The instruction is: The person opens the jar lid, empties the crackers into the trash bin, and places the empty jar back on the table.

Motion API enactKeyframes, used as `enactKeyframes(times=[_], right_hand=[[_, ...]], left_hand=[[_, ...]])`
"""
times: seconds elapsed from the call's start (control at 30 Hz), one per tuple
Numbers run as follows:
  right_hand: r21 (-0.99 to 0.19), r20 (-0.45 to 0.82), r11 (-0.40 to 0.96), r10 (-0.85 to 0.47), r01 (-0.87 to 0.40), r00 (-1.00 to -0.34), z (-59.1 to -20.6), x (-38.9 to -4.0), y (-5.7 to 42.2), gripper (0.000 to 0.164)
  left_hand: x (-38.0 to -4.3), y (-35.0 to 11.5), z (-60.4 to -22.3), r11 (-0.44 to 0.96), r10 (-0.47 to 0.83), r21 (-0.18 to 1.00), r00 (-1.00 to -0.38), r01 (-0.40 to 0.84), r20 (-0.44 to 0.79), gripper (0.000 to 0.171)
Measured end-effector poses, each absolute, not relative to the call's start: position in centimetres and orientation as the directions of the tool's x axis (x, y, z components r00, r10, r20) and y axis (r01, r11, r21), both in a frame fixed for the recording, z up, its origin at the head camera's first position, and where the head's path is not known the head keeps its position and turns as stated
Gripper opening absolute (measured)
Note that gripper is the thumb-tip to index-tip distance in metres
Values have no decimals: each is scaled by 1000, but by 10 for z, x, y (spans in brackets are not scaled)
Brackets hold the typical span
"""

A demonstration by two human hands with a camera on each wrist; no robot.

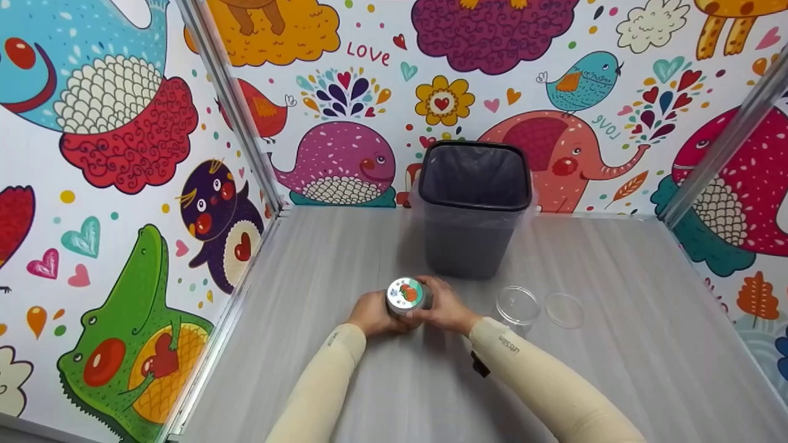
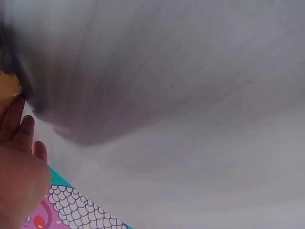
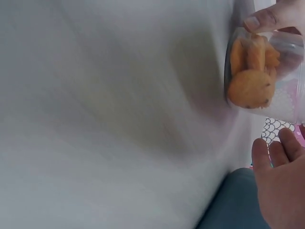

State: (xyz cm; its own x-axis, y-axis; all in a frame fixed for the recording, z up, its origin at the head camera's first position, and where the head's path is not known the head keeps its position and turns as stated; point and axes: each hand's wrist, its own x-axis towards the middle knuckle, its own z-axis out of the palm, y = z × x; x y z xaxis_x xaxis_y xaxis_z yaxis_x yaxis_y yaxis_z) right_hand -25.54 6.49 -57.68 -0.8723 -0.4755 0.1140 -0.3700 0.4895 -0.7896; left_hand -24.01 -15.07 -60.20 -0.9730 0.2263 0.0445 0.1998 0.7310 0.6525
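A clear plastic jar [image 3: 288, 95] with several orange-brown cookies [image 3: 251, 89] inside stands on the table in front of me. Its lid [image 1: 405, 293] carries a white and green label with an orange picture. My left hand [image 1: 375, 315] grips the jar's side low down, its thumb against the wall in the right wrist view. Around the lid's right edge, my right hand [image 1: 448, 307] holds with thumb in front and forefinger behind. The left wrist view catches only part of the left hand [image 2: 21, 176] and a cookie [image 2: 8, 87] at its edge.
Right of my right hand stands an uncovered clear plastic jar [image 1: 518, 306], with a clear round lid [image 1: 564, 309] lying beside it. Behind my hands is a grey bin [image 1: 471, 240] lined with a bag. Printed panels [image 1: 345, 166] wall the grey table [image 1: 295, 258].
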Motion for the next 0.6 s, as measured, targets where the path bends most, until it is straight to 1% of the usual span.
enactKeyframes(times=[0.23, 0.6], right_hand=[[-759, 96, 509, -529, -406, -843, -574, -257, 71, 85], [-752, 122, 487, -559, -443, -821, -569, -258, 71, 85]], left_hand=[[-242, -150, -603, 737, 231, 647, -973, 193, 28, 76], [-242, -152, -602, 731, 230, 657, -973, 183, 15, 77]])
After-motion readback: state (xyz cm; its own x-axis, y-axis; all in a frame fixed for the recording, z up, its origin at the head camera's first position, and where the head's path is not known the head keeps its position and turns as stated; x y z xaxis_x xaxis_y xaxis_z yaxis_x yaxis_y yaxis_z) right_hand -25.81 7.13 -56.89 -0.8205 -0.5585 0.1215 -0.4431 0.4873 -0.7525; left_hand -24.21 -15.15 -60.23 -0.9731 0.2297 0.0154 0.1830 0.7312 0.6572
